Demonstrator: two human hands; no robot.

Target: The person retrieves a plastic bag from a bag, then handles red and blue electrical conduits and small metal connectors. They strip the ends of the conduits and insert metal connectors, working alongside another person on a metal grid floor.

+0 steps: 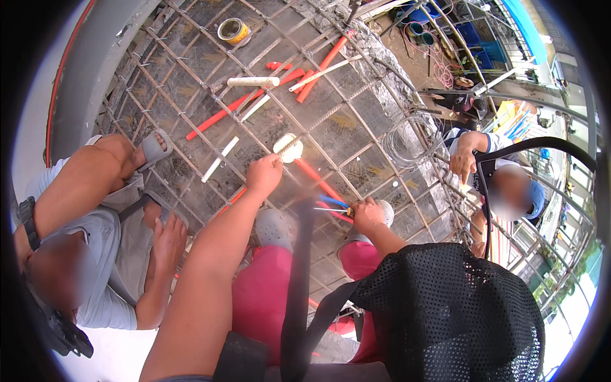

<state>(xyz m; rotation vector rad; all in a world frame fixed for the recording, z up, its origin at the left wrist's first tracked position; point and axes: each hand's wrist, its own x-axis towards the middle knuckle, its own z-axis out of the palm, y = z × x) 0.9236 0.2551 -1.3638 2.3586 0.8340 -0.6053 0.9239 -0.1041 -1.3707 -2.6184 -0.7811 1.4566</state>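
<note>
My left hand [264,176] is closed, its fingertips at the lower edge of a pale round disc-like piece [289,146] beneath the rebar. What it grips, if anything, is hidden. An orange-red pipe [316,179] runs from beside that piece toward my right hand [370,216]. The right fingers wrap round a screwdriver-like tool [332,209] with a thin metal shaft pointing left. Blue strips [333,200], too blurred to name, lie just above the shaft. My grey clogs [275,229] rest on the rebar grid [340,105] below my hands.
More orange pipes [219,118] and white pipe pieces [220,159] lie across the grid. An open yellow can [233,31] stands at the far left. Coiled wire [410,141] is at the right. One person [95,267] sits at left; another [509,188] is at right. Black mesh [452,305] covers the lower right.
</note>
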